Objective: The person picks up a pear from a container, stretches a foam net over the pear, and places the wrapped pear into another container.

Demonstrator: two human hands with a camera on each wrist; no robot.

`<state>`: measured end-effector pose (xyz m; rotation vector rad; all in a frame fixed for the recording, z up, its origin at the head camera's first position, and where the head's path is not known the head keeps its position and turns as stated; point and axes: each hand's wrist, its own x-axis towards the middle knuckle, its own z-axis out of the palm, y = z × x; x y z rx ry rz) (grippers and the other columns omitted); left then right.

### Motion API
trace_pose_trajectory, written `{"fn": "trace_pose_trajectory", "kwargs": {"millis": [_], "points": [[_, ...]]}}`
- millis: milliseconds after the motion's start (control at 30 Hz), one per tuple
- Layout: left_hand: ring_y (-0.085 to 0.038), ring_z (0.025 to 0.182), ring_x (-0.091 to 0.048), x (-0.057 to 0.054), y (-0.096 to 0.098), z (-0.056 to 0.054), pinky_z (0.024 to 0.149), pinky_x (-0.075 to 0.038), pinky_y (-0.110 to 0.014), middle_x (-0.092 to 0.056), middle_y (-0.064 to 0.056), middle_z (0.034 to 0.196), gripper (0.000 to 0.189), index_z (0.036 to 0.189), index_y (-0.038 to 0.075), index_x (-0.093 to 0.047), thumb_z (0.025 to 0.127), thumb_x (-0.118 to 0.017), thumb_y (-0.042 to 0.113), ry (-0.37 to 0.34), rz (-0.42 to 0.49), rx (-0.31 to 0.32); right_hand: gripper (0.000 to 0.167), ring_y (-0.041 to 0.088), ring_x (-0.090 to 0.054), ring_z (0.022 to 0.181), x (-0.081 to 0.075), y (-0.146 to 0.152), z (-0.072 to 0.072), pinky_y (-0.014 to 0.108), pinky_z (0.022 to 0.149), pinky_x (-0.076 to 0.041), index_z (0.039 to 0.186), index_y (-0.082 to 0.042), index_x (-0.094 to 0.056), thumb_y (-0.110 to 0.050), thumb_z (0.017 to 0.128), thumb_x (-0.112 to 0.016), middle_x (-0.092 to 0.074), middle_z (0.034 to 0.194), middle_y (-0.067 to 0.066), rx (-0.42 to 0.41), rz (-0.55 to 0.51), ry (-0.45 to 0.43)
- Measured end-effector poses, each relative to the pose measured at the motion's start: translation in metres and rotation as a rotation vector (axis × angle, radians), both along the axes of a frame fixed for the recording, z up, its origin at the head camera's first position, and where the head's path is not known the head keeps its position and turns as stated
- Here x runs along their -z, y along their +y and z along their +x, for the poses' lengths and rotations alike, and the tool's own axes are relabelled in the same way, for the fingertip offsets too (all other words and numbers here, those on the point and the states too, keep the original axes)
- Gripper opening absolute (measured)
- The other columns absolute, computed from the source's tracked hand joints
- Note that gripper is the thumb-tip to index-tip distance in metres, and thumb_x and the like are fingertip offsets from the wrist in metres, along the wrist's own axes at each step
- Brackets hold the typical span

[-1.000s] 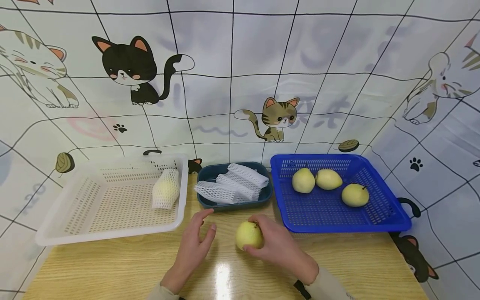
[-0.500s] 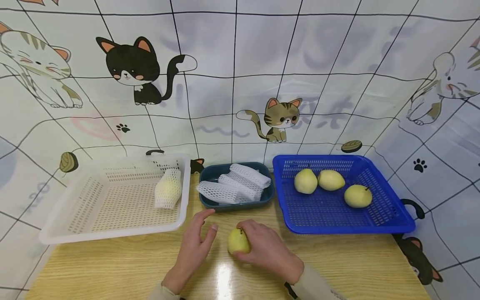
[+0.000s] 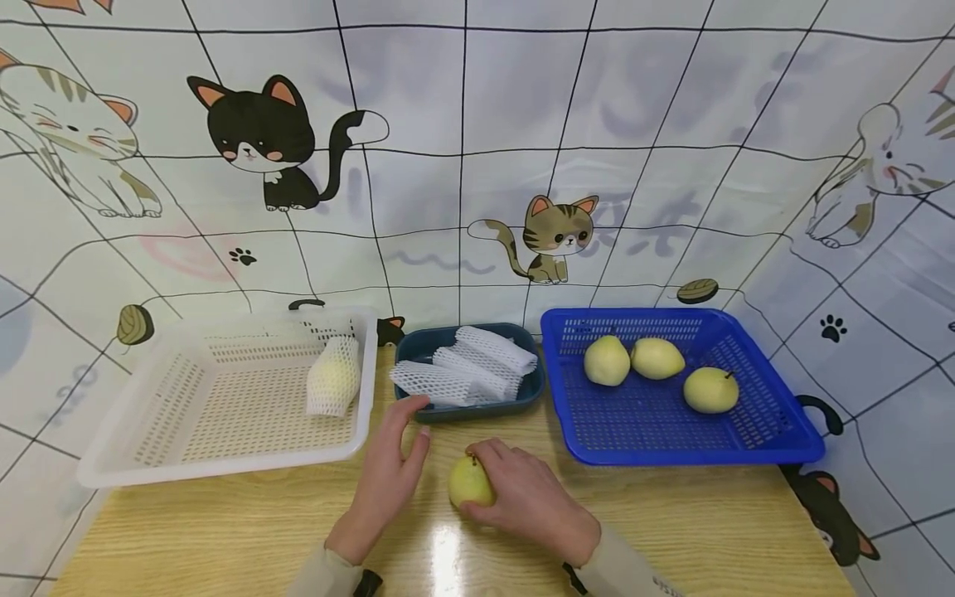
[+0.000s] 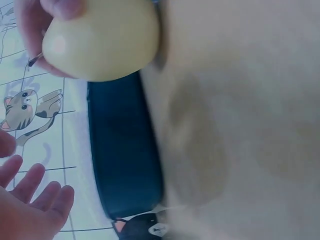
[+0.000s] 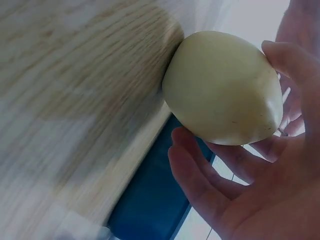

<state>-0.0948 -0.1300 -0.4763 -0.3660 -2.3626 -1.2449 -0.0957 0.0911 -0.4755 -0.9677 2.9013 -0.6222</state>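
My right hand (image 3: 525, 496) grips a yellow-green pear (image 3: 470, 482) by its upper side, low over the front of the table. In the right wrist view the thumb and fingers curl round the pear (image 5: 222, 87), its base toward the camera. To its left, my left hand (image 3: 384, 477) holds nothing, fingers spread and loosely bent, with the fingertips at the front rim of the dark teal tray (image 3: 477, 412). White foam net sleeves (image 3: 473, 373) lie in that tray. The left wrist view shows the left fingers (image 4: 52, 200) apart from the pear (image 4: 107, 40).
A white basket (image 3: 224, 473) at the left holds one pear in a foam net (image 3: 333, 377). At the right stands a blue basket (image 3: 694, 454) with three bare pears (image 3: 711, 390). Behind them rises a wall covering (image 3: 418, 191) printed with cats.
My right hand has carried the pear left and slightly toward me, then slowed. The left hand has lifted a little toward the teal tray.
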Motion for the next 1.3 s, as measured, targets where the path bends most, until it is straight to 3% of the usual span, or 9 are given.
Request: {"fn": "trace_pose_trajectory", "kwargs": {"millis": [133, 233, 333, 433, 733, 967, 1167, 1300], "points": [[-0.033, 0.134, -0.054, -0.009, 0.003, -0.012, 0.106, -0.046, -0.053, -0.057, -0.015, 0.143, 0.04, 0.138, 0.002, -0.059, 0.099, -0.063, -0.002, -0.015, -0.087, -0.001, 0.068, 0.016, -0.065, 0.095, 0.002, 0.003, 0.001, 0.036, 0.073, -0.055, 0.136, -0.015, -0.059, -0.051, 0.083, -0.082, -0.064, 0.128, 0.0, 0.005, -0.02, -0.013], [-0.039, 0.141, -0.046, -0.015, 0.006, -0.022, 0.111, -0.042, -0.055, -0.053, -0.017, 0.149, 0.042, 0.141, 0.002, -0.057, 0.099, -0.065, 0.001, -0.041, -0.212, 0.009, 0.073, 0.021, -0.065, 0.112, 0.002, 0.007, 0.002, 0.042, 0.085, -0.057, 0.142, -0.015, -0.056, -0.052, 0.084, -0.082, -0.061, 0.138, 0.002, 0.01, -0.063, -0.052], [-0.043, 0.145, -0.04, -0.021, 0.007, -0.029, 0.113, -0.04, -0.058, -0.049, -0.018, 0.153, 0.046, 0.143, 0.002, -0.056, 0.098, -0.068, 0.005, -0.056, -0.328, 0.025, 0.078, 0.025, -0.057, 0.13, 0.001, 0.012, 0.003, 0.05, 0.1, -0.052, 0.147, -0.014, -0.053, -0.055, 0.086, -0.079, -0.057, 0.146, 0.004, 0.013, -0.12, -0.093], [-0.045, 0.147, -0.036, -0.023, 0.008, -0.036, 0.113, -0.037, -0.062, -0.047, -0.02, 0.155, 0.049, 0.144, 0.001, -0.054, 0.098, -0.069, 0.006, -0.066, -0.387, 0.036, 0.078, 0.029, -0.05, 0.138, -0.002, 0.017, 0.004, 0.054, 0.108, -0.046, 0.149, -0.011, -0.051, -0.054, 0.089, -0.076, -0.054, 0.15, 0.006, 0.016, -0.19, -0.111], [-0.049, 0.142, -0.041, -0.018, 0.007, -0.056, 0.113, -0.035, -0.064, -0.053, -0.023, 0.149, 0.049, 0.136, 0.0, -0.061, 0.093, -0.079, 0.017, -0.06, -0.485, 0.017, 0.069, 0.028, -0.047, 0.141, -0.01, 0.026, 0.009, 0.055, 0.108, -0.045, 0.151, -0.016, -0.049, -0.037, 0.091, -0.075, -0.05, 0.155, 0.0, 0.048, -0.406, -0.003], [-0.046, 0.136, -0.049, -0.012, 0.006, -0.065, 0.111, -0.037, -0.065, -0.061, -0.02, 0.14, 0.039, 0.121, 0.004, -0.071, 0.087, -0.085, 0.018, -0.027, -0.557, -0.007, 0.062, 0.028, -0.049, 0.14, -0.011, 0.028, 0.009, 0.054, 0.105, -0.047, 0.147, -0.016, -0.053, -0.035, 0.092, -0.072, -0.052, 0.153, -0.001, 0.053, -0.458, 0.075], [-0.041, 0.125, -0.06, -0.011, 0.005, -0.066, 0.108, -0.043, -0.06, -0.07, -0.016, 0.124, 0.018, 0.102, 0.006, -0.076, 0.086, -0.085, 0.008, 0.041, -0.522, -0.024, 0.058, 0.027, -0.05, 0.14, -0.009, 0.031, 0.008, 0.053, 0.105, -0.047, 0.145, -0.016, -0.055, -0.033, 0.092, -0.071, -0.052, 0.153, -0.003, 0.057, -0.483, 0.111], [-0.034, 0.112, -0.066, -0.015, 0.005, -0.067, 0.102, -0.049, -0.052, -0.073, -0.011, 0.114, 0.016, 0.1, 0.006, -0.077, 0.086, -0.084, 0.005, 0.104, -0.477, -0.051, 0.057, 0.026, -0.05, 0.14, -0.009, 0.032, 0.006, 0.053, 0.104, -0.048, 0.145, -0.019, -0.054, -0.03, 0.092, -0.072, -0.052, 0.153, -0.004, 0.061, -0.511, 0.114]]}}
